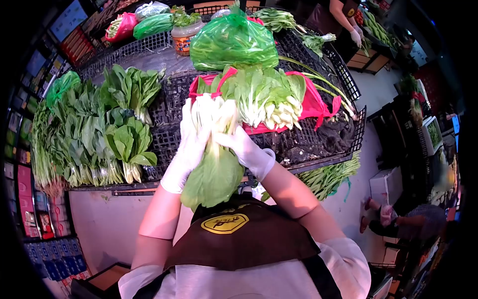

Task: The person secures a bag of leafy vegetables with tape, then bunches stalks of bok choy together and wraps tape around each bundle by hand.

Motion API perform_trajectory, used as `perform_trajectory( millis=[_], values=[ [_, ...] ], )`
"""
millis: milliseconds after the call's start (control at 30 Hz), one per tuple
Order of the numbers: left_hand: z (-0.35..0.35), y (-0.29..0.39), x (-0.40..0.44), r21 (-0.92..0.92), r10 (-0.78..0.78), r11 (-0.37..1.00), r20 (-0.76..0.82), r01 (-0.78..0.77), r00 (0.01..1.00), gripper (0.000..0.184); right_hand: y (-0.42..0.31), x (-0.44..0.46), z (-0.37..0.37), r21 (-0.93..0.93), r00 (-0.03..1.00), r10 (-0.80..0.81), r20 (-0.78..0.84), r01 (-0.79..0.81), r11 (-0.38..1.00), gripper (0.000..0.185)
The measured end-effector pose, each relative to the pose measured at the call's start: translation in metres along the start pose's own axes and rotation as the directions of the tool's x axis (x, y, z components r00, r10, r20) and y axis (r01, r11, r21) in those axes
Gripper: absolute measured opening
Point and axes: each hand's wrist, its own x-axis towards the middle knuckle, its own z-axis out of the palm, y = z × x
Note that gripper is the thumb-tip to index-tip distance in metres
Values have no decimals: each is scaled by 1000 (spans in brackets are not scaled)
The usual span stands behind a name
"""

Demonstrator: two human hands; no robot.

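Observation:
Both my hands wear white gloves. My left hand (191,142) and my right hand (245,148) are wrapped round a bunch of leafy greens (214,174) from its two sides. The white stems of the bunch point away from me and its broad leaves hang toward my apron. Just beyond my right hand, more greens with pale stems (269,102) lie on an open pink bag (311,99). Behind them sits a full green plastic bag (234,42).
Bundled greens (94,134) stand along the left of the black crate table (167,119). A jar (183,37) and bagged vegetables (153,25) are at the back. Long stalks (331,89) lie at the right. Gloved hands of another person (357,37) show at the top right.

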Motion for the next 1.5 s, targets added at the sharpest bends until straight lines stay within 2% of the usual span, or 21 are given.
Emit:
perform_trajectory(
  millis=[33, 133, 200, 267, 300, 333, 400, 467, 533, 667, 733, 800, 867, 900, 933, 967, 1067, 1200, 1333, 1400, 1500],
  values=[
    [-1, 3, 4, 105, 14, 994, -13, -13, 1000, 81, 8, 3, -4, -40, 997, -75, 17, 75, 996, 57],
    [9, -16, 1, -199, -88, 976, 1, 86, 996, 73, 22, 7, -15, 100, 993, 107, -52, -102, 990, 53],
    [3, -40, -7, -544, -353, 714, 265, 441, 897, 78, 23, 7, -16, 169, 988, 149, -52, -138, 976, 48],
    [-14, -12, -14, -716, -446, 341, 447, 609, 775, 81, 12, 7, -8, 179, 986, 156, -56, -143, 973, 50],
    [-31, -26, -18, -713, -239, 400, 525, 576, 817, 87, 13, 13, -13, 105, 985, 162, -55, -156, 982, 57],
    [-30, -34, -24, -755, -274, 358, 478, 550, 834, 83, 11, 18, -12, -5, 985, 164, -61, -165, 986, 57],
    [-23, -31, -38, -588, -420, 584, 371, 560, 828, 73, 11, 28, -2, -221, 982, 170, -76, -183, 958, 58],
    [-2, -37, -39, -584, -449, 692, 113, 425, 886, 57, 33, 41, 3, -266, 998, -35, -60, 18, 964, 74],
    [6, -30, -45, -756, -457, 565, 47, 330, 888, 54, 35, 49, 15, -367, 994, -93, -63, 64, 928, 105],
    [3, -19, -52, -816, -480, 515, -20, 263, 877, 67, 16, 60, 25, -824, 995, 76, 68, 13, 566, 102],
    [2, -23, -54, -851, -509, 478, -67, 217, 858, 66, 9, 71, 35, -781, 971, 162, 176, 38, 624, 96],
    [0, -19, -64, -916, -522, 368, -59, 162, 851, 66, -29, 73, 45, -535, 802, 458, 382, -213, 818, 91],
    [-5, -20, -75, -953, -559, 278, -58, 121, 827, 68, -33, 82, 7, -795, 918, 353, 182, -73, 602, 86],
    [-10, -29, -81, -949, -578, 294, -82, 114, 812, 71, -49, 80, -3, -885, 942, 211, 261, 147, 441, 77],
    [-24, -20, -86, -953, -544, 285, -75, 99, 836, 71, -63, 92, -56, -814, 849, 308, 430, 512, -273, 74],
    [-29, -29, -86, -950, -538, 297, -88, 91, 839, 71, -64, 88, -54, -828, 851, 245, 464, 515, -223, 59],
    [-33, -21, -90, -963, -560, 264, -113, 47, 821, 71, -43, 84, -92, -514, 756, 468, 459, 655, -554, 47],
    [-37, -24, -88, -994, -591, 105, -69, -9, 804, 69, -24, 94, -107, -465, 676, 508, 534, 737, -491, 33],
    [-39, -21, -89, -980, -560, 193, -80, 36, 825, 69, -39, 113, -110, -546, 663, 548, 511, 742, -389, 43],
    [-39, -19, -91, -958, -549, 277, -94, 75, 831, 70, -63, 119, -110, -738, 778, 426, 462, 604, -302, 42],
    [-37, -16, -91, -958, -533, 278, -88, 76, 842, 72, -114, 108, -97, -945, 948, 175, 265, 220, 242, 39]
  ],
)
